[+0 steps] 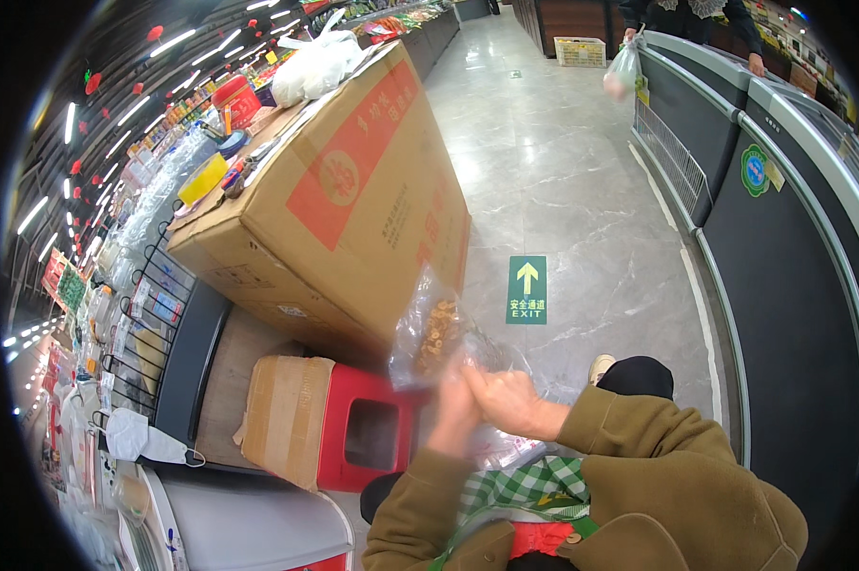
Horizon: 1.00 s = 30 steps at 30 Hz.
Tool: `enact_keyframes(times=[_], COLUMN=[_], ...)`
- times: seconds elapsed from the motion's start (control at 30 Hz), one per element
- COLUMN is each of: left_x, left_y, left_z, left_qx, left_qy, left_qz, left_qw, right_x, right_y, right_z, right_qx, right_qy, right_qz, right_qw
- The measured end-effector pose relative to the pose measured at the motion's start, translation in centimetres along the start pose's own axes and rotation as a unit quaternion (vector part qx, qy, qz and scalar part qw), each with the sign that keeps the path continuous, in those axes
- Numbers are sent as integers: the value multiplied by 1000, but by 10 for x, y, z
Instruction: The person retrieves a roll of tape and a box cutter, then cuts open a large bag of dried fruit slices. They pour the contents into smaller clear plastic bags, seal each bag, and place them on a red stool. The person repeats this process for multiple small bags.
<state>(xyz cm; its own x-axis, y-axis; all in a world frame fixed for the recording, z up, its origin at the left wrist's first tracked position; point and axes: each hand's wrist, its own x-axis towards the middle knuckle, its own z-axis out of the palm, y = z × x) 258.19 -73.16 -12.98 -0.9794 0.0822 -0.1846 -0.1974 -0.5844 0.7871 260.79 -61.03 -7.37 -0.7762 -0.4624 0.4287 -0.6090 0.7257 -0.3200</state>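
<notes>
Both hands meet in front of my lap on a clear plastic bag point(409, 350) that holds small brown pieces, perhaps dried food. My left hand point(456, 410) is blurred and closes around the gathered plastic. Pressed against it, my right hand point(511, 401) also grips the bag's film. The filled end of the bag points away from me, beside the large cardboard box. More clear plastic with pinkish print point(511, 450) lies below the hands, over a green-and-white checked apron point(522, 485). Where one piece of plastic ends and another begins is hidden.
The tall cardboard box point(372, 178) carries a yellow tape roll point(202, 178) and a white plastic bag point(319, 68). A red stool point(329, 428) with cardboard on it stands left. Freezers point(779, 271) line the right; a person there holds a bag point(622, 71).
</notes>
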Motion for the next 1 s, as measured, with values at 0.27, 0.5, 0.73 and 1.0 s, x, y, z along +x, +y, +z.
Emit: enact_keyframes(times=[0.27, 0.5, 0.73, 1.0], left_x=[-13, 13, 26, 38], left_y=[9, 8, -20, -18], left_z=[25, 4, -26, -43], left_qx=[52, 4, 22, -218], left_qy=[96, 75, 10, -88], left_qz=[-66, 34, 101, -31], left_qw=[992, 997, 995, 971], right_x=[-1, -1, -2, -10], right_y=[0, -4, -4, -13], right_z=[-6, -5, 1, 2], right_qx=[85, 89, 87, 91], right_qy=[1, -21, 112, 38], right_qz=[19, 16, -46, -95], right_qw=[996, 996, 989, 991])
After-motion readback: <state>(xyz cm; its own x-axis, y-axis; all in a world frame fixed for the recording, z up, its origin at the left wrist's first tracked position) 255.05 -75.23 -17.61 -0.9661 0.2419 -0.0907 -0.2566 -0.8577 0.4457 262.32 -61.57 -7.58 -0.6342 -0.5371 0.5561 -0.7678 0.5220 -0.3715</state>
